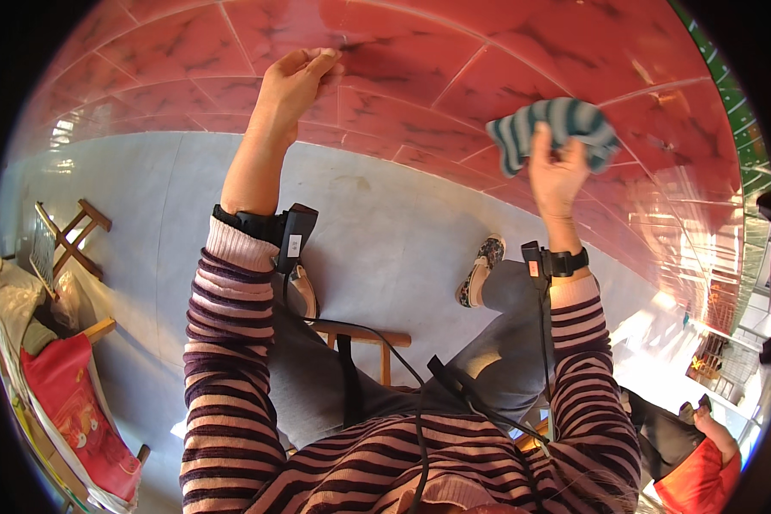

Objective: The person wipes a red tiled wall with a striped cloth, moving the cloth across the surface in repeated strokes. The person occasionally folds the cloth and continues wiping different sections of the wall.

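Observation:
My right hand (pixel 559 170) grips a crumpled cloth (pixel 556 128) with teal and pale grey stripes, thumb on the near side. The cloth is in front of a wall of glossy red tiles (pixel 398 64) with dark veining; whether it touches the tiles I cannot tell. Further left, my left hand (pixel 299 87) is raised before the same tiles with its thumb and fingers drawn together. No object shows between those fingers. Each wrist carries a black strap with a small black device, the left one (pixel 295 239) and the right one (pixel 535 266).
Between my knees shows a wooden stool edge (pixel 379 337) on the grey floor (pixel 372 212). A folding wooden stand (pixel 74 238) and a red cloth item (pixel 80 411) are at left. Another person in a red top (pixel 700 472) is at lower right. Black cables (pixel 419 443) cross my front.

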Tool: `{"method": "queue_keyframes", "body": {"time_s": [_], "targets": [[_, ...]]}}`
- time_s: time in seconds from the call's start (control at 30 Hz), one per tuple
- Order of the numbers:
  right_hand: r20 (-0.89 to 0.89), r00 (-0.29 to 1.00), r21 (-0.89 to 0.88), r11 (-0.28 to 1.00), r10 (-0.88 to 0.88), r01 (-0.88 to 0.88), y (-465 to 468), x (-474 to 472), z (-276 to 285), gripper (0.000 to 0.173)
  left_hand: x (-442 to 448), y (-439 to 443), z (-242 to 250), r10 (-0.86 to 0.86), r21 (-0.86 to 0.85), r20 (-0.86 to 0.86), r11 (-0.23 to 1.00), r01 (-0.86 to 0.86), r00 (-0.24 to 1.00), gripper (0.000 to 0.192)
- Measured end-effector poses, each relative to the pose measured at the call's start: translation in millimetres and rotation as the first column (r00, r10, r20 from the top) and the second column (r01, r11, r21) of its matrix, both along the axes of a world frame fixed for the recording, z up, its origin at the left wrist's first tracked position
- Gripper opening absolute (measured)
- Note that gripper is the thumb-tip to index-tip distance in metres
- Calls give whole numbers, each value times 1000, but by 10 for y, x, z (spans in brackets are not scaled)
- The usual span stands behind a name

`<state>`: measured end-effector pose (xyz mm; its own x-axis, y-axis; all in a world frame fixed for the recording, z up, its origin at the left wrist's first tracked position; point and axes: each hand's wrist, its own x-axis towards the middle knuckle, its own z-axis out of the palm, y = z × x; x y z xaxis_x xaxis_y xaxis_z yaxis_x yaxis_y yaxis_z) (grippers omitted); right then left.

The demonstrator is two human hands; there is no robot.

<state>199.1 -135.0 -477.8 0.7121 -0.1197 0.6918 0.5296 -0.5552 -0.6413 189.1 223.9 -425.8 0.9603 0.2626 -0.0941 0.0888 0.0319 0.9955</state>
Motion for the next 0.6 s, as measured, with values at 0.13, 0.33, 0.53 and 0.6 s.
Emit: {"method": "queue_keyframes", "body": {"time_s": [0.13, 0.33, 0.53, 0.6], "targets": [[-200, 973, -280, 945, 118, -172, 219, -69, -234, 15, -13, -23, -10, 18, -11, 4, 1000, -18, 1000, 28], [-84, 996, -134, 991, -17, 6, 82, -56, 124, 17, -12, 95, -16, 19, -12, 27, 1000, -18, 999, 29], [-2, 996, -149, 985, 86, -86, 166, 16, -21, 16, -15, 114, 2, 10, -37, 32, 999, -9, 999, 29], [-215, 975, -196, 976, 54, -97, 205, 2, -211, 21, -19, 109, 22, -7, -11, -4, 1000, 6, 1000, 28]]}}
